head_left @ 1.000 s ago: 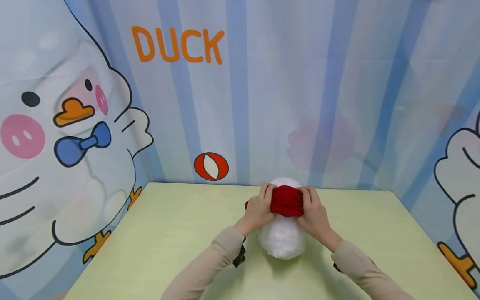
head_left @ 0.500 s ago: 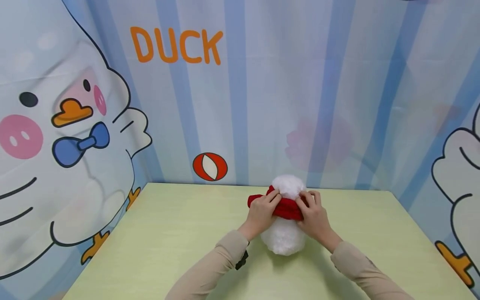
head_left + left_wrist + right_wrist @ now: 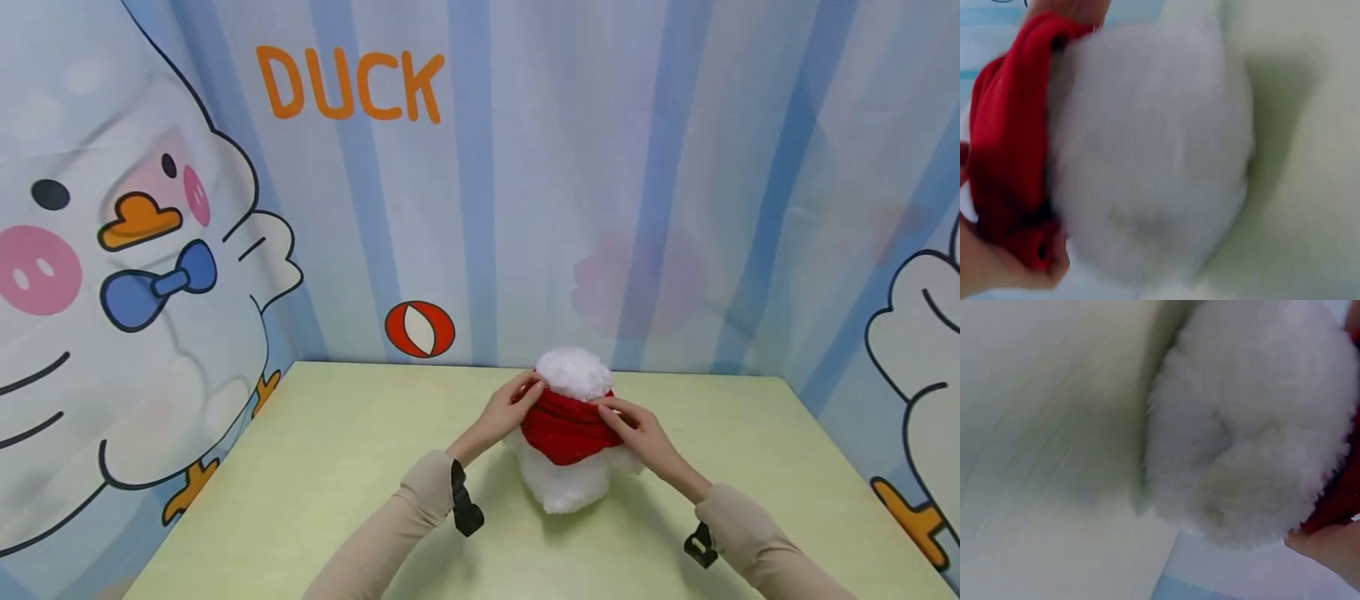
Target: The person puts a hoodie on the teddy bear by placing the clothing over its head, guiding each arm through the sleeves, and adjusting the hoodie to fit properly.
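Note:
A fluffy white plush toy [image 3: 566, 487] stands on the table with its back to me, its round head [image 3: 574, 372] at the top. Around its neck and upper back lies a red knitted doll garment [image 3: 566, 433], hanging in a point behind. My left hand [image 3: 512, 408] pinches the garment's upper edge at the left of the neck. On the other side my right hand [image 3: 633, 429] holds the same edge between thumb and fingers. Close up in the left wrist view, the red knit [image 3: 1013, 137] bunches beside the white fur [image 3: 1154, 137]. The toy's face is hidden in the head view.
The pale green table [image 3: 375, 450] ends at a back edge just behind the toy. A striped blue curtain [image 3: 525, 167] with printed ducks and lettering hangs behind and at both sides. Black straps [image 3: 467, 508] hang at my wrists.
The red garment has come down from over the toy's head to its neck, uncovering the white head, and now spreads down its back. My hands have moved farther apart.

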A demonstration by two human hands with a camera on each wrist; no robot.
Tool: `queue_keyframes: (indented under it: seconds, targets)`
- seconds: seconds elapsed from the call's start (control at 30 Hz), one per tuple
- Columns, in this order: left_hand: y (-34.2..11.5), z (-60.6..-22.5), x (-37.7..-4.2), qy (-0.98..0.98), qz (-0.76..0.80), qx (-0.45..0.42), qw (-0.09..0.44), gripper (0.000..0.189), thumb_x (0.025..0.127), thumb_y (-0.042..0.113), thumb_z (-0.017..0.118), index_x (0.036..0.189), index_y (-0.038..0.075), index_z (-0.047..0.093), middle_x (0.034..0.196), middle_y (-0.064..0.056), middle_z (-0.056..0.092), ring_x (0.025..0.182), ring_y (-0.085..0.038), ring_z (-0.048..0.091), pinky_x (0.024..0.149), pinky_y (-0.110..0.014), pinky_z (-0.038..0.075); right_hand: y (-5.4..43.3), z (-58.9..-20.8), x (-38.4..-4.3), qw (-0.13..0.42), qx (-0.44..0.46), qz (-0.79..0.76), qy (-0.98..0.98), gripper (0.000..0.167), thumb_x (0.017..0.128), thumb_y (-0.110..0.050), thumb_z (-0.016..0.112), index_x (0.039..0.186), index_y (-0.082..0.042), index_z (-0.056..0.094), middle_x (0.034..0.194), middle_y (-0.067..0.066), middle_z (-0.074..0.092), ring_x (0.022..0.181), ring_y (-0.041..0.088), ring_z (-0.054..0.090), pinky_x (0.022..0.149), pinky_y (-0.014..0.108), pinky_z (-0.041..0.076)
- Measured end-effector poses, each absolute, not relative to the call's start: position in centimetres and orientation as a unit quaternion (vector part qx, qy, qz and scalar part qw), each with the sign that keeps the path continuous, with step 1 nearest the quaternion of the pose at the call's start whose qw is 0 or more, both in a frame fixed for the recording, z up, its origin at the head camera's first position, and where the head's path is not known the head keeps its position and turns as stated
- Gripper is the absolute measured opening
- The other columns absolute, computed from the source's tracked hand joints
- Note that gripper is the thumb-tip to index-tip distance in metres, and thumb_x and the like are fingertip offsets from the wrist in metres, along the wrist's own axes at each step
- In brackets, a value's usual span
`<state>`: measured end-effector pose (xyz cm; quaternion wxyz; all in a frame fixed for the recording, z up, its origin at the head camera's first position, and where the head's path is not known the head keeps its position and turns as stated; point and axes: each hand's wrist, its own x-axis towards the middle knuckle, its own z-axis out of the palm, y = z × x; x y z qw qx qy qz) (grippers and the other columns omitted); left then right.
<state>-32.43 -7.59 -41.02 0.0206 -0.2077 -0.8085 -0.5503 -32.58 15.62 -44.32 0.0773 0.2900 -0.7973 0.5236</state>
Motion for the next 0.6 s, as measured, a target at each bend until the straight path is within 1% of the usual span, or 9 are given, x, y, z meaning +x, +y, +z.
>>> queue_keyframes:
  seconds: [0.07, 0.13, 0.2, 0.3, 0.37, 0.4, 0.47, 0.53, 0.6]
  targets:
    - [-7.4, -40.9, -32.8, -0.816, -0.557, -0.154, 0.002, 0.029, 0.093, 0.027, 0.044, 0.117, 0.012, 0.042, 0.112, -0.018, 0.052, 0.096, -0.027, 0.053, 0.072, -0.035, 0.045, 15.6, -43.6, -32.9, 0.006, 0.269, 0.573, -0.774, 0.033, 0.092, -0.017, 0.047, 0.124, -0.006, 0.047, 0.112, -0.013, 0.054, 0.094, -0.005, 0.055, 0.079, 0.017, 0.045]
    - [-7.1, -41.3, -33.7, -0.811, -0.576, -0.097, -0.035, 0.033, 0.092, 0.035, 0.043, 0.118, 0.017, 0.035, 0.112, -0.016, 0.049, 0.090, -0.027, 0.052, 0.058, -0.035, 0.045, 15.5, -42.9, -33.3, -0.058, 0.232, 0.613, -0.753, 0.040, 0.093, -0.024, 0.044, 0.130, -0.010, 0.035, 0.117, -0.003, 0.051, 0.093, 0.002, 0.058, 0.077, 0.022, 0.047]
    - [-7.1, -41.2, -34.3, -0.788, -0.607, -0.041, -0.093, 0.042, 0.089, 0.042, 0.042, 0.124, 0.022, 0.030, 0.119, -0.017, 0.044, 0.093, -0.029, 0.051, 0.052, -0.037, 0.047, 15.5, -42.1, -33.7, -0.108, 0.176, 0.623, -0.755, 0.047, 0.094, -0.035, 0.040, 0.131, -0.012, 0.023, 0.122, 0.007, 0.045, 0.092, 0.008, 0.059, 0.074, 0.026, 0.047]
    - [-7.0, -40.7, -34.6, -0.764, -0.628, -0.005, -0.150, 0.048, 0.086, 0.044, 0.044, 0.128, 0.025, 0.032, 0.127, -0.013, 0.038, 0.105, -0.034, 0.047, 0.056, -0.049, 0.049, 15.4, -41.0, -34.3, -0.166, 0.112, 0.597, -0.777, 0.048, 0.092, -0.049, 0.034, 0.121, -0.013, 0.022, 0.105, 0.012, 0.049, 0.074, 0.012, 0.055, 0.059, 0.025, 0.040]
    - [-7.1, -40.5, -34.7, -0.748, -0.643, -0.005, -0.164, 0.047, 0.084, 0.041, 0.048, 0.127, 0.024, 0.037, 0.126, -0.011, 0.040, 0.108, -0.032, 0.045, 0.064, -0.051, 0.049, 15.4, -40.7, -34.5, -0.197, 0.100, 0.580, -0.784, 0.045, 0.090, -0.052, 0.033, 0.111, -0.012, 0.026, 0.092, 0.005, 0.049, 0.067, 0.011, 0.049, 0.052, 0.023, 0.033]
    - [-7.1, -40.5, -34.7, -0.737, -0.654, -0.005, -0.168, 0.046, 0.084, 0.038, 0.050, 0.126, 0.023, 0.039, 0.124, -0.010, 0.042, 0.107, -0.031, 0.045, 0.066, -0.050, 0.049, 15.4, -40.7, -34.6, -0.211, 0.102, 0.580, -0.780, 0.043, 0.090, -0.052, 0.034, 0.108, -0.013, 0.027, 0.087, 0.003, 0.048, 0.066, 0.011, 0.048, 0.052, 0.023, 0.033]
    - [-7.3, -40.6, -34.6, -0.711, -0.682, -0.006, -0.171, 0.042, 0.084, 0.031, 0.051, 0.124, 0.019, 0.042, 0.118, -0.009, 0.045, 0.103, -0.026, 0.046, 0.070, -0.047, 0.048, 15.5, -40.8, -34.7, -0.246, 0.112, 0.603, -0.751, 0.035, 0.092, -0.048, 0.032, 0.105, -0.015, 0.027, 0.085, -0.001, 0.047, 0.067, 0.012, 0.049, 0.055, 0.023, 0.036]
    - [-7.4, -40.7, -34.4, -0.677, -0.715, -0.003, -0.172, 0.040, 0.085, 0.022, 0.051, 0.123, 0.016, 0.043, 0.112, -0.007, 0.047, 0.096, -0.022, 0.045, 0.070, -0.042, 0.046, 15.8, -41.1, -34.7, -0.271, 0.121, 0.638, -0.710, 0.027, 0.094, -0.041, 0.031, 0.108, -0.019, 0.029, 0.089, -0.005, 0.050, 0.076, 0.010, 0.054, 0.064, 0.025, 0.043]
    - [-7.4, -41.3, -34.5, -0.643, -0.748, 0.006, -0.167, 0.041, 0.085, 0.013, 0.049, 0.125, 0.013, 0.043, 0.113, -0.008, 0.046, 0.095, -0.021, 0.043, 0.070, -0.040, 0.042, 16.1, -41.4, -34.7, -0.286, 0.134, 0.671, -0.671, 0.024, 0.096, -0.033, 0.029, 0.115, -0.020, 0.029, 0.093, -0.007, 0.054, 0.083, 0.009, 0.057, 0.074, 0.027, 0.046]
